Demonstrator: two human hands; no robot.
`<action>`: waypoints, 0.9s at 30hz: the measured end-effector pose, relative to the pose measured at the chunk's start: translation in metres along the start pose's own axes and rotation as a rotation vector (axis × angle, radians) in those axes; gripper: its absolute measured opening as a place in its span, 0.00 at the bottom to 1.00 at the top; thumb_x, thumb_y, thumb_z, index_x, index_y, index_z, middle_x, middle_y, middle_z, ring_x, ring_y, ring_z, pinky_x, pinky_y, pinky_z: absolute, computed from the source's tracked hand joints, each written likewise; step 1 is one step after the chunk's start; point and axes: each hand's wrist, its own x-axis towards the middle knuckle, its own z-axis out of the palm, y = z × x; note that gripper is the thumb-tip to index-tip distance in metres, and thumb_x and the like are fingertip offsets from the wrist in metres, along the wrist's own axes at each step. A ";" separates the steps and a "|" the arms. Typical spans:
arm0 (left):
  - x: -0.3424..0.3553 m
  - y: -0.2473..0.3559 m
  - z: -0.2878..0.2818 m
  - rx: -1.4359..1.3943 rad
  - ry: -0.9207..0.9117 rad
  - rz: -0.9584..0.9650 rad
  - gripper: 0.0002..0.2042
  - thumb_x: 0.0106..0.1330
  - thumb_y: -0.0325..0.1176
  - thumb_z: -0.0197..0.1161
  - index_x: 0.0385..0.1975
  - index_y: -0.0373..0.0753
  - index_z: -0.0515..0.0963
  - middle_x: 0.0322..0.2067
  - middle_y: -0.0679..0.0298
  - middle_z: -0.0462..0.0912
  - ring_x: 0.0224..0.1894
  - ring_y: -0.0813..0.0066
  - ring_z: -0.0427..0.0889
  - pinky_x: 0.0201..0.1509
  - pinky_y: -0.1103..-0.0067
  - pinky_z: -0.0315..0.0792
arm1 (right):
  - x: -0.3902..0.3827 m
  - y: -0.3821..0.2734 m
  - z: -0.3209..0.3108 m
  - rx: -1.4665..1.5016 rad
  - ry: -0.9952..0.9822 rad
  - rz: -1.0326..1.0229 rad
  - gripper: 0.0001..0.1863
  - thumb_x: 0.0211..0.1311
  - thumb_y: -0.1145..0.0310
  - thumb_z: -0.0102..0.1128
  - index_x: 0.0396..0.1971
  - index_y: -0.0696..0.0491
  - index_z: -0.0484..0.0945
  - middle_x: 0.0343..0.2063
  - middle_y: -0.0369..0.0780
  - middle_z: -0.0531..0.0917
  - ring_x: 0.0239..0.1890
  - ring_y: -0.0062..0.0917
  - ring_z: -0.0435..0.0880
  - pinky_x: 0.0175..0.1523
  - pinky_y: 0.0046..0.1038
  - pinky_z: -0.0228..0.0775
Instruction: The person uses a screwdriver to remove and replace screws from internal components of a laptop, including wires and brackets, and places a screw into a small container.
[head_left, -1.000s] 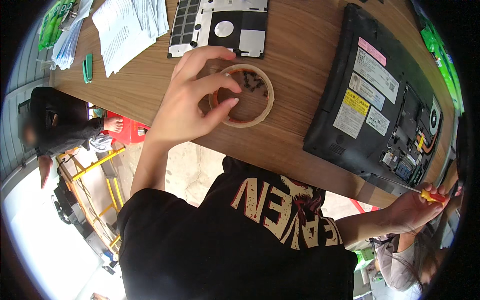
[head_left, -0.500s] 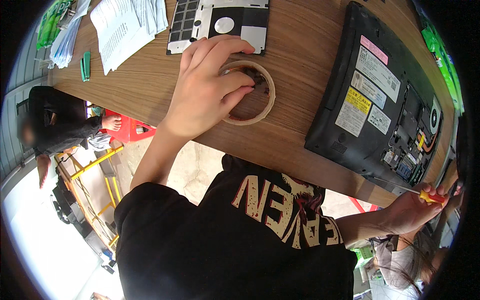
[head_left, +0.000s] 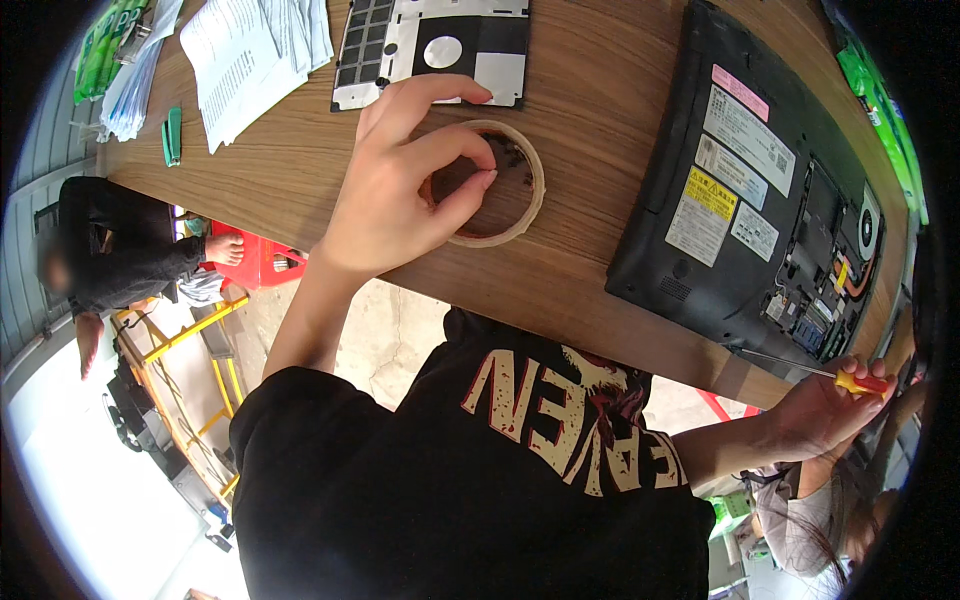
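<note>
My left hand (head_left: 400, 185) hovers over a roll of tape (head_left: 536, 190) lying on the table. Its thumb and index fingertips meet above the hole of the roll, where several small dark bits, like screws, lie. Anything between those fingertips is too small to make out. At the far right, my right hand (head_left: 825, 410) grips a screwdriver (head_left: 858, 383) by its red and yellow handle. The thin shaft points left, and its tip is by the near edge of an upturned black laptop (head_left: 650, 235). Open bays in the laptop's underside show a fan, a copper pipe and boards.
Beyond my left hand lies a black and silver cover panel (head_left: 500, 75). Papers (head_left: 235, 75) and a green stapler (head_left: 172, 135) are at the far left, a green package (head_left: 880, 110) at the far right. A person (head_left: 130, 240) sits by a red stool (head_left: 262, 262); another person (head_left: 815, 510) is at lower right.
My left hand has drawn slightly left and its pinched fingertips sit nearer the middle of the roll. The screwdriver has shifted only a little in my right hand.
</note>
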 end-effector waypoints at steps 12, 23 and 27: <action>-0.006 0.019 -0.012 -0.966 0.065 -0.328 0.05 0.53 0.15 0.60 0.27 0.33 0.74 0.30 0.55 0.80 0.26 0.81 0.78 0.25 0.85 0.71 | -0.003 -0.001 -0.006 0.024 0.054 0.013 0.19 0.68 0.62 0.51 0.51 0.59 0.68 0.48 0.42 0.75 0.42 0.24 0.73 0.50 0.27 0.67; 0.003 0.019 -0.015 -1.574 -0.018 -0.304 0.05 0.60 0.22 0.53 0.35 0.33 0.71 0.27 0.60 0.72 0.20 0.83 0.63 0.24 0.88 0.58 | -0.010 -0.005 -0.016 0.134 0.074 0.029 0.14 0.67 0.66 0.50 0.47 0.60 0.70 0.45 0.42 0.74 0.44 0.27 0.72 0.54 0.26 0.66; 0.003 0.028 -0.010 -1.613 -0.028 -0.280 0.06 0.62 0.22 0.53 0.37 0.33 0.72 0.27 0.60 0.72 0.21 0.84 0.64 0.24 0.88 0.59 | -0.008 -0.003 -0.030 0.184 0.060 0.020 0.17 0.67 0.66 0.51 0.49 0.61 0.71 0.47 0.45 0.76 0.41 0.27 0.77 0.49 0.26 0.72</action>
